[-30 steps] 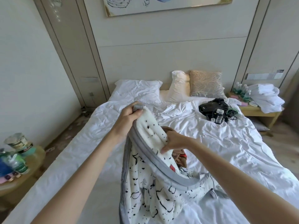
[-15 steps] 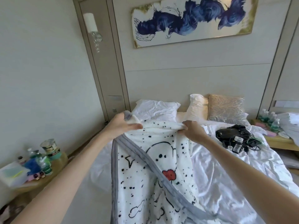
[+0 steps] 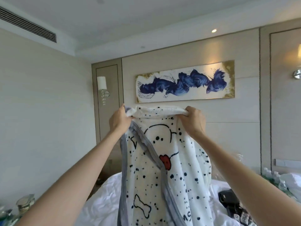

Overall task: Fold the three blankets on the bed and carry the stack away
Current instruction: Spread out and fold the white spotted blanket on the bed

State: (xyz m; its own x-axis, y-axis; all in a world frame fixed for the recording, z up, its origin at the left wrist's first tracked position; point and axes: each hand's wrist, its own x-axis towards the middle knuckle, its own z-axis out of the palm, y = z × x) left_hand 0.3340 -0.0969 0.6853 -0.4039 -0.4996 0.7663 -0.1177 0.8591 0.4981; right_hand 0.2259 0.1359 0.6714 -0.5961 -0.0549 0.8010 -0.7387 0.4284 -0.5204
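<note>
A white fleece blanket (image 3: pixel 177 173) with black dots, a cartoon dog print and a grey border hangs straight down in front of me. My left hand (image 3: pixel 119 120) grips its upper left corner, and my right hand (image 3: pixel 193 121) grips the upper edge further right. Both arms are raised high above the bed (image 3: pixel 101 207). The lower part of the blanket runs out of the bottom of the view. No other blanket is visible.
The bed's rumpled white sheet lies below. Black devices with cables (image 3: pixel 231 203) sit on it at the right. A bedside table with jars (image 3: pixel 24 204) stands at the lower left, and water bottles (image 3: pixel 273 176) stand at the right. A painting (image 3: pixel 184 82) hangs on the wall.
Both hands have lifted the blanket from low over the bed to well above it and moved apart along its top edge, so it now hangs spread. The view has tilted upward.
</note>
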